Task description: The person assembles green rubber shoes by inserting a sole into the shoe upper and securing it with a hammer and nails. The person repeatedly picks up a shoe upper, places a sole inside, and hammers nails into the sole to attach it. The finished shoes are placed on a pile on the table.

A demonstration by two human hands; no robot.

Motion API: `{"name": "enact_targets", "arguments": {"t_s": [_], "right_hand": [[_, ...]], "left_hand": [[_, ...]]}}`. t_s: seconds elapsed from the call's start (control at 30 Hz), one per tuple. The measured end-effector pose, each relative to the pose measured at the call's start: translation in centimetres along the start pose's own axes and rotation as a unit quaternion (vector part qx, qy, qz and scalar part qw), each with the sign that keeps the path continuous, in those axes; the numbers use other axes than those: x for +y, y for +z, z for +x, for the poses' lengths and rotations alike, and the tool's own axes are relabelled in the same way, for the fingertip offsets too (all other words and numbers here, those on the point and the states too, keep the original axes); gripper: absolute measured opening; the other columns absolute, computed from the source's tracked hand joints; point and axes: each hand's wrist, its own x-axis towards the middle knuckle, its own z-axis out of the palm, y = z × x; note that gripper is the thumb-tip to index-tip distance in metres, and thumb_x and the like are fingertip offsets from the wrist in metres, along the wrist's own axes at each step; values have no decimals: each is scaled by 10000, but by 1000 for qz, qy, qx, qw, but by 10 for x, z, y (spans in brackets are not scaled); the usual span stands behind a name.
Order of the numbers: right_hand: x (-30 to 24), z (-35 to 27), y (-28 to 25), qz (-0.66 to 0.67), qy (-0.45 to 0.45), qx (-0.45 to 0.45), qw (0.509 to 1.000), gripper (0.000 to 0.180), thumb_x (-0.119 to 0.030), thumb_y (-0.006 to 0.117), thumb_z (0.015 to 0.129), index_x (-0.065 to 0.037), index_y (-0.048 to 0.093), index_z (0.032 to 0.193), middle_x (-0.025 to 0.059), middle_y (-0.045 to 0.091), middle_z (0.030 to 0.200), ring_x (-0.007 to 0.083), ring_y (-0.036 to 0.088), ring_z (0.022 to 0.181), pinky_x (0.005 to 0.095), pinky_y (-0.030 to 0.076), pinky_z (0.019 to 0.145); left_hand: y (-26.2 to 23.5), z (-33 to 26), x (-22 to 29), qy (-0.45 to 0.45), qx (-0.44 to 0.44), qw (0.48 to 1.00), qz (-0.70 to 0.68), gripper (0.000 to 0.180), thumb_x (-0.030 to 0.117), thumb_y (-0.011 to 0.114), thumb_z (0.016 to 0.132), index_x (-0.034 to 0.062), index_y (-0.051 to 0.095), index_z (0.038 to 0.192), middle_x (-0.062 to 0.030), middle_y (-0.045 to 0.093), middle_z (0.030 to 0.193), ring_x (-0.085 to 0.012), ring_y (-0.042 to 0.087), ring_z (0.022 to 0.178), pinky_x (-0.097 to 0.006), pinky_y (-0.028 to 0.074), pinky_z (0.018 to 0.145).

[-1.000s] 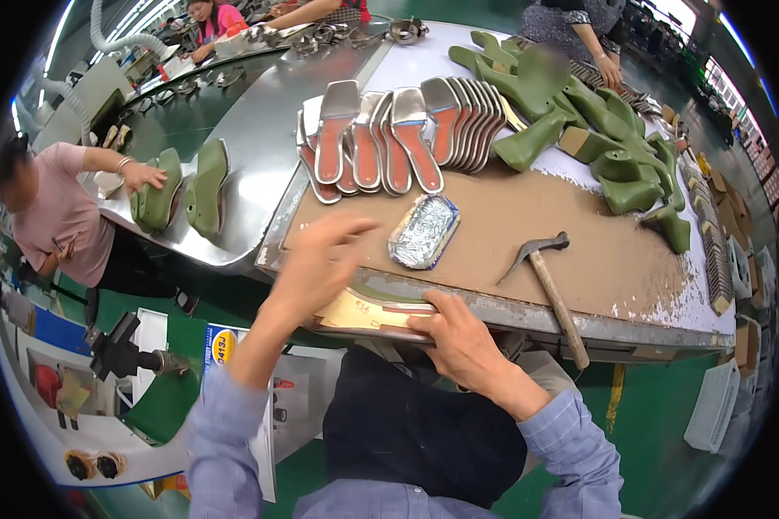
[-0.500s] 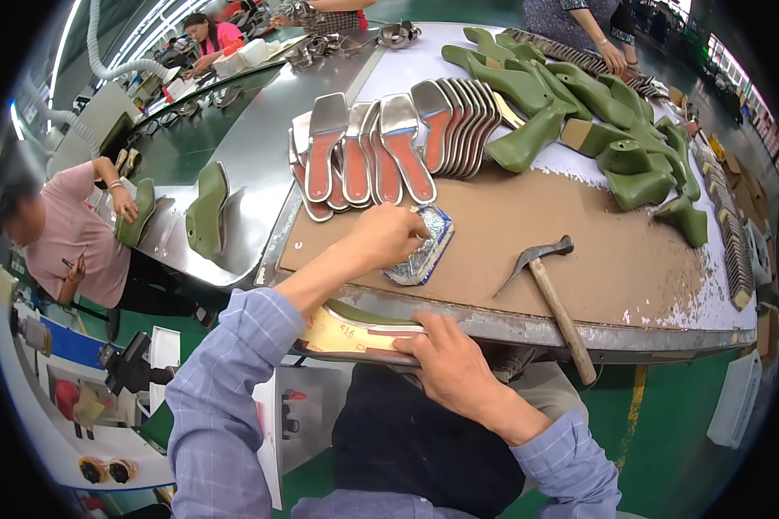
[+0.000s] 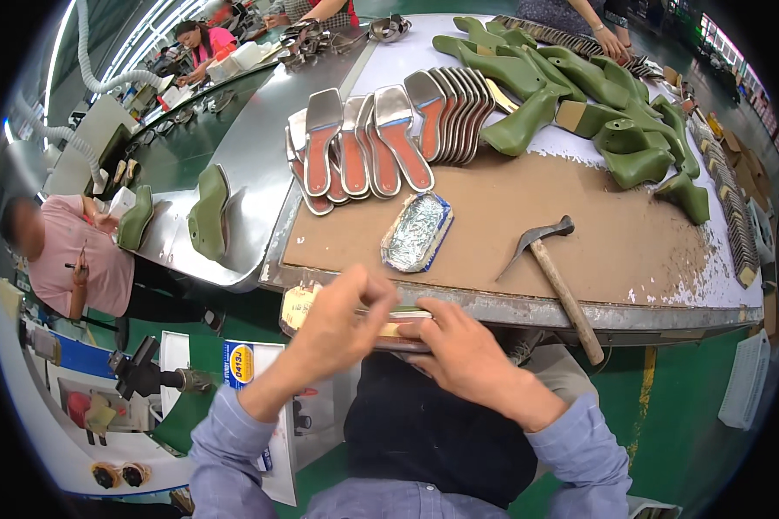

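At the table's near edge my right hand (image 3: 463, 350) grips a shoe last (image 3: 296, 306), which lies on its side with an insole against it. The last's cream end shows at the left; much of the rest is behind my hands. My left hand (image 3: 344, 322) is over the last, thumb and fingers pinched together; whatever is between them is too small to make out. Just beyond lies a shallow blue-edged tray (image 3: 447, 227) of small silvery tacks. To its right, a hammer (image 3: 566, 301) with a wooden handle rests across the table edge.
Red-and-silver insoles (image 3: 389, 143) stand behind the tray. Several green shoe lasts (image 3: 528, 130) are heaped at the back right. Two more lasts (image 3: 208, 212) stand on the metal table at left, near a co-worker in pink (image 3: 82, 251). Another person's hand (image 3: 613, 43) works at the far side.
My left hand has come back from the tack tray to the last at the table edge. My right hand keeps its grip. The co-worker's hand at left has drawn away from the green last.
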Motion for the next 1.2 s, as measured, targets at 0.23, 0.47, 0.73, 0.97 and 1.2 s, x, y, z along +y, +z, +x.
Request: {"name": "enact_targets", "arguments": {"t_s": [0.23, 0.47, 0.73, 0.97, 1.2], "right_hand": [[51, -60, -81, -370, 261, -21, 891, 549, -175, 716, 854, -143, 525, 1367, 229, 564, 1236, 399, 598, 1089, 498, 490, 921], [53, -106, -100, 76, 380, 183, 903, 426, -124, 394, 1065, -130, 416, 1490, 50, 535, 783, 102, 501, 610, 255, 421, 541], [26, -104, -107, 194, 448, 188, 852, 468, -209, 384, 1078, -174, 349, 1543, -7, 490, 735, 22, 404, 484, 190, 357, 382], [-15, -106, -95, 222, 315, 180, 905, 482, -135, 448, 1056, -58, 369, 1526, 21, 509, 732, 50, 430, 513, 221, 383, 473], [-50, -107, -88, 127, 79, 211, 966, 512, 38, 610, 920, -44, 506, 1415, 148, 702, 965, 156, 622, 666, 273, 513, 639]], "left_hand": [[10, -3, -4, 92, -52, 990, 95, 99, 78, 726, 868, 22, 690, 942, -87, 711, 904, -265, 672, 863, -357, 516, 791], [15, 0, -10, 124, -60, 975, 173, 105, 186, 702, 869, 89, 723, 903, -61, 742, 1017, -277, 663, 1025, -398, 508, 828], [13, 3, 2, -53, -130, 979, 149, 94, 150, 705, 867, 111, 749, 942, -53, 744, 1097, -258, 681, 1058, -365, 522, 892], [15, 1, 3, -24, -131, 980, 149, 100, 153, 722, 852, 101, 756, 931, -65, 744, 1093, -265, 700, 982, -354, 535, 846], [15, -6, 1, 3, -101, 985, 138, 111, 195, 743, 835, 116, 753, 911, -79, 730, 891, -295, 689, 850, -391, 523, 726]]}}
